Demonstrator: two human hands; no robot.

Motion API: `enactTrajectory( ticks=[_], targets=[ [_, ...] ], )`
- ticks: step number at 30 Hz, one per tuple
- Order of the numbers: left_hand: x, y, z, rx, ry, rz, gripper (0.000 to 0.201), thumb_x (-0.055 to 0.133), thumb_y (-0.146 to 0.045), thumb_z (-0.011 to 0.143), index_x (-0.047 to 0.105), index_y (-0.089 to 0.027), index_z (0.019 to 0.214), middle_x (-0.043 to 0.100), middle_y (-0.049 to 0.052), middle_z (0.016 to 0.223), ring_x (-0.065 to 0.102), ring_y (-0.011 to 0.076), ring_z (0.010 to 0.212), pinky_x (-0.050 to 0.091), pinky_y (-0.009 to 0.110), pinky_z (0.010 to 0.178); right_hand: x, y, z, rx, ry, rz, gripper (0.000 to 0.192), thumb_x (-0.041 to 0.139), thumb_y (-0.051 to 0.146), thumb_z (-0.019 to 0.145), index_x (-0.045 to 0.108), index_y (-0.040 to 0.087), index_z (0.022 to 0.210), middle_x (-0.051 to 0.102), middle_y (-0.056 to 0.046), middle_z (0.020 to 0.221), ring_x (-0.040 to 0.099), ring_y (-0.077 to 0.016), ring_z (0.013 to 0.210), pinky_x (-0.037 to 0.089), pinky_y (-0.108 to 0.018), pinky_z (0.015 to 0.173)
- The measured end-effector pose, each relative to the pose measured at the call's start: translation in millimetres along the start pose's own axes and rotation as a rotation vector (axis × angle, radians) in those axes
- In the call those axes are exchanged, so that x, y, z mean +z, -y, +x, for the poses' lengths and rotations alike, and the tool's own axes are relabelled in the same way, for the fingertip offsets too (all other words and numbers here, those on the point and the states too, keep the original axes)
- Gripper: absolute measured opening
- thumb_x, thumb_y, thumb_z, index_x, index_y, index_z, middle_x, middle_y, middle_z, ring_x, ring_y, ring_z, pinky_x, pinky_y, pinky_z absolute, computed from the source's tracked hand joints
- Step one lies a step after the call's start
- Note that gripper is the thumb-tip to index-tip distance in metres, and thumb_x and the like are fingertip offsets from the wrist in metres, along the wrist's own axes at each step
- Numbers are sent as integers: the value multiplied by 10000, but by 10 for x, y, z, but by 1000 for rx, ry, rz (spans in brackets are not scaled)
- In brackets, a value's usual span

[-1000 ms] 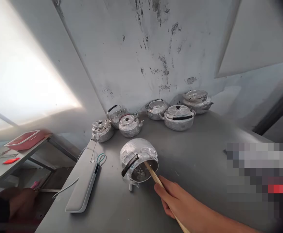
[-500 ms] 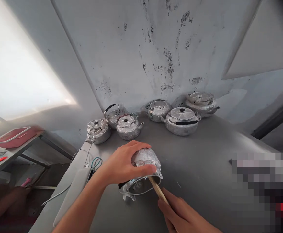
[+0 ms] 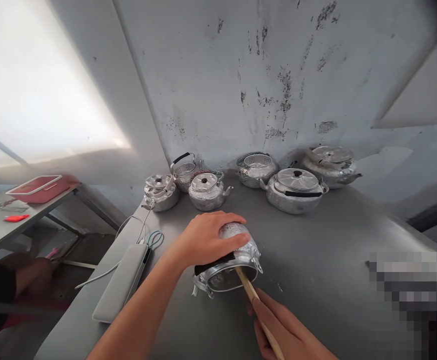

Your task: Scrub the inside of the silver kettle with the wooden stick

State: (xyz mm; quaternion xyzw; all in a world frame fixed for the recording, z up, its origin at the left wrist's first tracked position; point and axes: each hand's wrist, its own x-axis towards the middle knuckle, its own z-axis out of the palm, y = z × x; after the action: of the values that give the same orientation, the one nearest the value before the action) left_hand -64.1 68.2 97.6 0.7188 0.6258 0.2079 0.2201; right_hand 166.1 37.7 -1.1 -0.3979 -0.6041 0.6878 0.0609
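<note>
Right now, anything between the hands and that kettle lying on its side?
Nothing visible. The left hand lies directly on the tipped kettle, palm over its body. The right hand holds a wooden stick whose tip goes straight into the kettle's open mouth. The other kettles stand apart, back by the wall.

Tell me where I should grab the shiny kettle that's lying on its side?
Probably over its rounded body, from above. The kettle lies tipped, mouth facing the person, and the left hand cups it that way. Its black handle sits pinned low, and the wooden stick fills the mouth.
</note>
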Motion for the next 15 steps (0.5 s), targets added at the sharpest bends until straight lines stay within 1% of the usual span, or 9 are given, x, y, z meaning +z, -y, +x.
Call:
enactTrajectory(
  ticks=[1,3,6,9,11,13,15],
  targets=[
    [12,14,-1,7,-11,0,405,612,-545,985,733,-346,1317,750,-28,1314,683,283,1193,486,388,1027,5,-4,13,-12,-4,-10,566,270,702,1066,527,230,889,449,55,698,403,-142,642,446,-274,661],
    [35,45,-6,21,-32,-6,387,616,-536,977,747,-349,1290,752,-31,1319,682,288,1202,490,387,1041,31,-20,38,-38,-7,-21,522,248,632,1098,530,221,944,454,73,660,411,-129,610,418,-255,611],
    [72,74,-24,37,-55,-22,381,593,-531,986,767,-336,1264,753,-14,1314,679,284,1211,500,377,1059,83,-38,55,-52,-4,-33,438,269,560,1116,528,222,1015,471,88,625,423,-115,559,400,-215,523],
    [105,71,-61,49,-91,-22,401,602,-542,974,786,-313,1247,689,35,1415,625,302,1304,453,412,1152,121,-37,48,-44,-5,-47,376,302,537,1112,501,244,984,457,109,593,379,-95,461,405,-194,438],
    [116,65,-96,56,-110,-18,403,613,-544,962,792,-311,1237,653,45,1461,590,313,1353,427,428,1186,133,-36,45,-55,-11,-56,367,321,550,1105,492,252,975,453,118,586,371,-87,417,411,-188,400],
    [112,73,-134,68,-111,-18,397,604,-528,967,782,-313,1249,690,31,1411,612,301,1325,438,408,1174,138,-41,52,-72,-13,-61,366,340,560,1098,488,253,965,464,120,578,380,-81,388,410,-184,378],
    [96,100,-168,75,-106,-20,395,575,-505,984,762,-312,1273,745,7,1316,666,279,1232,478,378,1119,138,-48,65,-83,-13,-64,366,344,558,1096,484,251,955,481,120,559,380,-77,371,400,-178,366]
  ],
)
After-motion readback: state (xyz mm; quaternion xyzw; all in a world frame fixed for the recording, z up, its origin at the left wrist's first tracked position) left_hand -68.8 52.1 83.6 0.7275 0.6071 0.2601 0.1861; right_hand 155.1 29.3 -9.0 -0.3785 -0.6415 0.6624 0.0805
